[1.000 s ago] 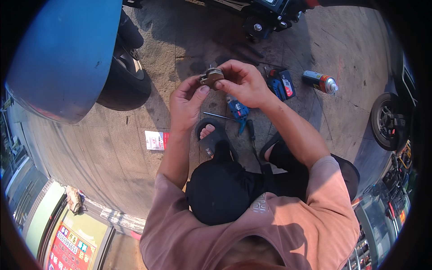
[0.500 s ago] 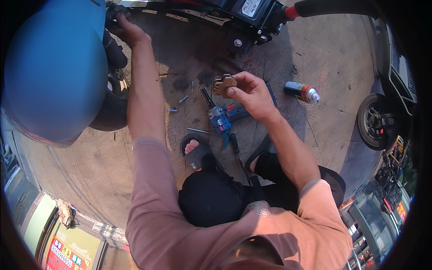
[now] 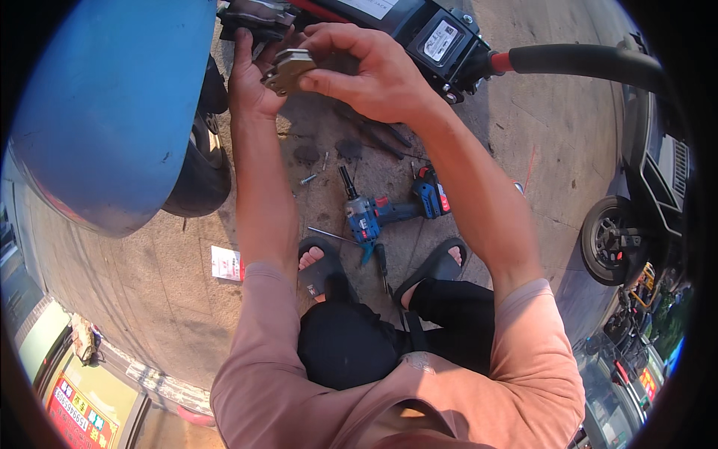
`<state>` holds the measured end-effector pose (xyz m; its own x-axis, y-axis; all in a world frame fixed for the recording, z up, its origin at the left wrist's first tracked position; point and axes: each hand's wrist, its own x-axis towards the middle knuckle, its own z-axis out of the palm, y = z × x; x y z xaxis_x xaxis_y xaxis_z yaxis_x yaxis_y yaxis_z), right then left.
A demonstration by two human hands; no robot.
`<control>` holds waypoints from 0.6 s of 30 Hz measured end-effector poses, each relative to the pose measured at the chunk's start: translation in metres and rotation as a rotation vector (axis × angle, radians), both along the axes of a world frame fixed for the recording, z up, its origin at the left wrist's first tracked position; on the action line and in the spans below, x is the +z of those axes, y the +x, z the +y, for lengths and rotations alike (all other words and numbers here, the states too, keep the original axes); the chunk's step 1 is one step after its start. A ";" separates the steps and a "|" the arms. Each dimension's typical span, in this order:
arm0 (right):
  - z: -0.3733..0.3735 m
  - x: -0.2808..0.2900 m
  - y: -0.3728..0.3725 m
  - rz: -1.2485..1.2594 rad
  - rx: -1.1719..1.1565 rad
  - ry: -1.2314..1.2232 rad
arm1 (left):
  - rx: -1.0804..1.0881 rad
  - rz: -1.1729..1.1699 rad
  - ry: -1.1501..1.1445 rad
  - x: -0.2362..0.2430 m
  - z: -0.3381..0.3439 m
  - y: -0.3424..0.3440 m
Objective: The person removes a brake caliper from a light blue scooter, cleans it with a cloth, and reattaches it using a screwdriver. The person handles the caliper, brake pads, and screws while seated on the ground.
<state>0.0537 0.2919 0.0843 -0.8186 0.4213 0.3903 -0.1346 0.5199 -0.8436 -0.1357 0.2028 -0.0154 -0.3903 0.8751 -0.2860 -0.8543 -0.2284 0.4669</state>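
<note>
Pinched between the thumb and fingers of my right hand (image 3: 378, 75) is a small stack of metal-backed brake pads (image 3: 288, 71). Just left of it, my left hand (image 3: 253, 82) grips a dark brake caliper (image 3: 258, 16) from below, its thumb up against the side; its other fingers are partly hidden. The pads are held in front of the left palm, close under the caliper. A blue vehicle body panel (image 3: 112, 112) fills the upper left, with a black tyre (image 3: 203, 179) beneath it.
A black jack (image 3: 389, 15) with a long padded handle (image 3: 576, 58) lies across the top. On the pavement are a blue impact wrench (image 3: 365, 217), a bolt (image 3: 308, 179), pliers (image 3: 383, 141), a metal rod (image 3: 333, 235) and a white-red packet (image 3: 226, 263). Another vehicle's wheel (image 3: 609, 239) stands right.
My right hand has carried the brake pads up and left, beside my left hand. The view has shifted, so the caliper and packet show more, and my forearm now mostly covers the spray can.
</note>
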 end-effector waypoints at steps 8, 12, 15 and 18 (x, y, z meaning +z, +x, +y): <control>0.012 0.000 -0.053 -0.035 0.139 0.689 | -0.444 -0.463 0.429 0.011 -0.014 -0.026; 0.023 0.003 -0.055 -0.124 0.067 0.589 | -0.223 -0.135 0.124 0.013 -0.014 -0.009; 0.032 0.018 -0.051 -0.109 -0.094 0.492 | 0.046 -0.001 0.048 0.013 -0.016 0.012; 0.037 0.040 -0.046 -0.125 -0.078 0.357 | 0.220 -0.029 0.165 0.010 -0.001 0.021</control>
<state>0.0077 0.3289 0.1245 -0.8403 0.3395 0.4227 0.0095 0.7887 -0.6147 -0.1148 0.2018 -0.0054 -0.5696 0.8061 -0.1607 -0.7883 -0.4804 0.3845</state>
